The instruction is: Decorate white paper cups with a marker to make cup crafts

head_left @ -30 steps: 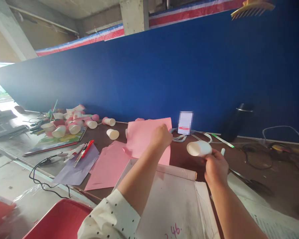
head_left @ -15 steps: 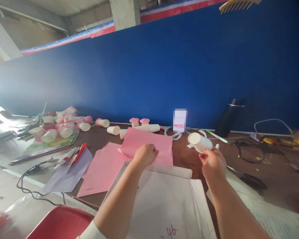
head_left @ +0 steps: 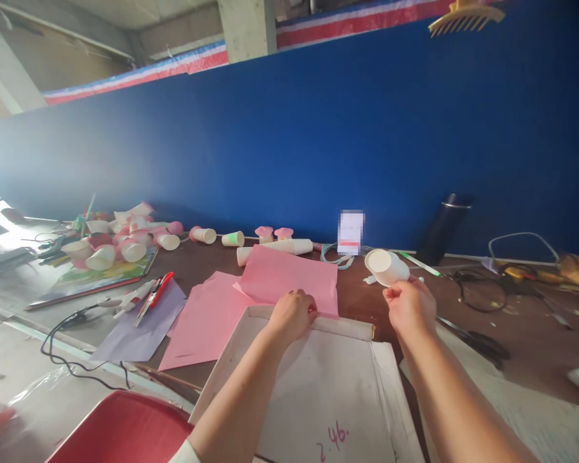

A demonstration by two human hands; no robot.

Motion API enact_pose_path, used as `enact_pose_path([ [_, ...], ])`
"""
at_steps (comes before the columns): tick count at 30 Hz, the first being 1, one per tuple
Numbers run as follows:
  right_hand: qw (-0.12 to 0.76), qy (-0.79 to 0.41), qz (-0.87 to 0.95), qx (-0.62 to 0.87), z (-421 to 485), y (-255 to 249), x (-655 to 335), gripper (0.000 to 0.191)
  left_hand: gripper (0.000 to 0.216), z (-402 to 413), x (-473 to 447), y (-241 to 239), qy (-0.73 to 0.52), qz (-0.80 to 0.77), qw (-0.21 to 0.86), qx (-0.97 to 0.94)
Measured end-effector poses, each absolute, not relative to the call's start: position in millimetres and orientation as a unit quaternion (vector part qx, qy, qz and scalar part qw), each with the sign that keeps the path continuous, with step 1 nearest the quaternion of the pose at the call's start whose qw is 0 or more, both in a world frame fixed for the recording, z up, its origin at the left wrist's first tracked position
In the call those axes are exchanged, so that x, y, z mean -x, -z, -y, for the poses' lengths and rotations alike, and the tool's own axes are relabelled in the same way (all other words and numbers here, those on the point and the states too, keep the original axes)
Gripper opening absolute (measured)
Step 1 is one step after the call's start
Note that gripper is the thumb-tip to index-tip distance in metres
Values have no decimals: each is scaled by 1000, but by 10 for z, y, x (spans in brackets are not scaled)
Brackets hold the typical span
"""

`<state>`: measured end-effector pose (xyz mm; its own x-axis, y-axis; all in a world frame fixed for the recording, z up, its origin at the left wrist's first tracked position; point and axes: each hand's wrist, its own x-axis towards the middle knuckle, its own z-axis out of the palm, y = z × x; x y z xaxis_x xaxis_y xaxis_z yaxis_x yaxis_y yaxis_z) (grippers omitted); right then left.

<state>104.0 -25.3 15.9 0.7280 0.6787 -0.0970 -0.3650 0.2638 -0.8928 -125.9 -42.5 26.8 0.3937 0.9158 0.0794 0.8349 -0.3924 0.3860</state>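
My right hand (head_left: 412,307) grips a white paper cup (head_left: 388,267) near its side, the cup tilted with one round end facing left. My left hand (head_left: 293,314) is closed, its fingers curled down at the near edge of a pink sheet of paper (head_left: 289,276) and the rim of a white box lid (head_left: 318,379). What its fingertips hold, if anything, is hidden. A stack of nested paper cups (head_left: 296,247) lies behind the pink sheet. Two small cups with pink tops (head_left: 273,234) stand behind that stack.
Left are a purple sheet (head_left: 142,334) with a red-handled cutter (head_left: 155,297), and a heap of white and pink cups (head_left: 125,241). Right are a dark bottle (head_left: 444,228), a green-white pen (head_left: 419,263), cables and dark scissors (head_left: 482,344). A red stool (head_left: 125,431) stands at lower left.
My left hand has come down and slightly right, to the box lid's rim. A loose cup at the back has turned, showing a green patch. My right hand still holds its cup.
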Motion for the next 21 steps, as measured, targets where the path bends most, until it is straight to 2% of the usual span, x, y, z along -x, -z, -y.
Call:
enact_pose_path([
  [4, 779, -344, 167, 496, 236, -327, -1040, 27, 22, 491, 1298, -189, -152, -522, 130, -829],
  [7, 770, -354, 177, 499, 230, -354, -1031, 25, 39, 534, 1297, -158, -143, -531, 100, -829],
  [13, 755, -379, 175, 506, 290, -303, -1101, 24, 56, 572, 1310, -189, -85, -659, 37, -746],
  [21, 756, -394, 154, 499, 359, -199, -1187, 25, 58, 681, 1421, -169, -92, -641, 51, -761],
])
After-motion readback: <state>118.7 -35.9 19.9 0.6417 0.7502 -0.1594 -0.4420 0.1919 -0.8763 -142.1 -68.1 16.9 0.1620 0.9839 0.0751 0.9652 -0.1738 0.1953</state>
